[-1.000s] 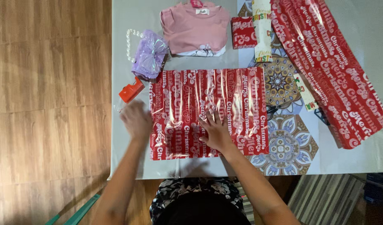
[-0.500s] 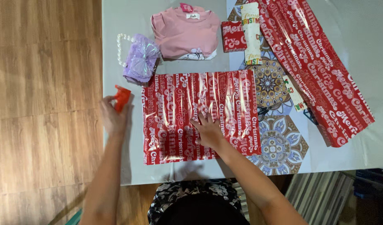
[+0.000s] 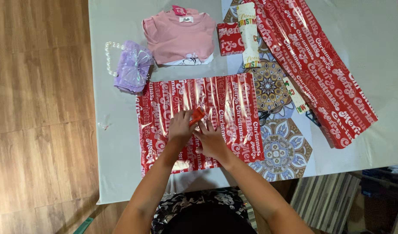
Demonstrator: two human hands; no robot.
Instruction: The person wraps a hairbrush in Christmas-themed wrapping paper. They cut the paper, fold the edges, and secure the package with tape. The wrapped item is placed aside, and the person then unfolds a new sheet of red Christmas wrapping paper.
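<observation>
I see the left hand [image 3: 180, 128] with its grip closed on a small orange tape dispenser [image 3: 197, 115], held over the middle of the red wrapped parcel [image 3: 199, 119] lying flat on the table [image 3: 121, 164]. The right hand [image 3: 212, 141] lies open, fingers spread, pressing on the parcel just beside the left. A folded pink shirt [image 3: 179, 37] and a purple bow bag [image 3: 132, 67] sit beyond the parcel.

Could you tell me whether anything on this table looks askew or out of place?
Little stands out. The long wrapping sheet lies diagonally, its lower end reaching the table's right edge. The wrapped parcel under both hands looks wrinkled, but nothing is spilled or visibly torn.
</observation>
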